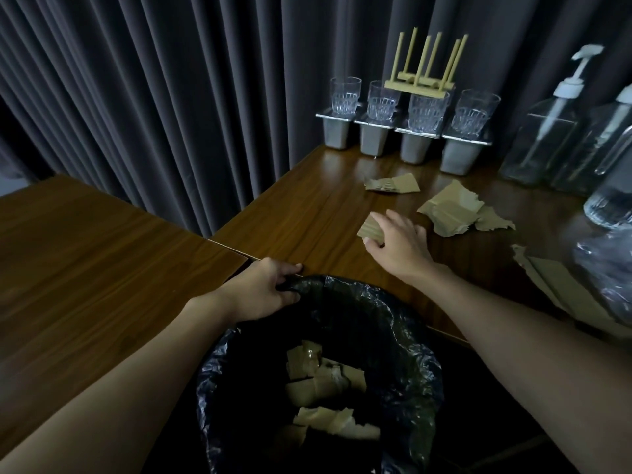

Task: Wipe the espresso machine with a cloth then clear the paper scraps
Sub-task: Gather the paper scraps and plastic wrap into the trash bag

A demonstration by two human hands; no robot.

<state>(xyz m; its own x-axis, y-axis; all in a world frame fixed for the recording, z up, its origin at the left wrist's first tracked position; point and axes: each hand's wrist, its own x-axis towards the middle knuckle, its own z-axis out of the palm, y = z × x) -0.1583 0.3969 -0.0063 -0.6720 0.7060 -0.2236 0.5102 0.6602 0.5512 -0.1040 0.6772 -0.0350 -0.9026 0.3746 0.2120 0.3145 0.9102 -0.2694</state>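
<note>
1. The left hand (270, 285) is clamped on the rim of the bin (403, 323) at the bin's eleven o'clock, its fingers curled over the black liner (420, 364); the bin sits right against the near edge of the worktop (307, 213).
2. The right hand (396, 241) is out at one o'clock from the bin; thumb and fingers pinch a folded paper scrap (369, 229); I cannot tell whether the scrap is lifted clear or touching the wood.
3. More paper waits on the worktop: a small torn piece (393, 184) at twelve o'clock from the right hand, a large crumpled piece (451, 210) at two o'clock, and a flat strip (554, 282) at four o'clock; several scraps in the bin (325, 381) suggest the clearing is about half done; neither espresso machine nor cloth is in view.
4. What could go wrong:
   - the pinch looks light, so the scrap may slip and fall between worktop edge and bin;
   - a tug from the left hand could pull the liner off the rim, and paper would then land outside it;
   - reaching for the far pieces brings the forearm near the glasses (424, 111) and pump bottles (547, 131); a careless sweep could knock them over;
   - the wooden rack (417, 85) rests on top of the glasses and would topple with them.
</note>
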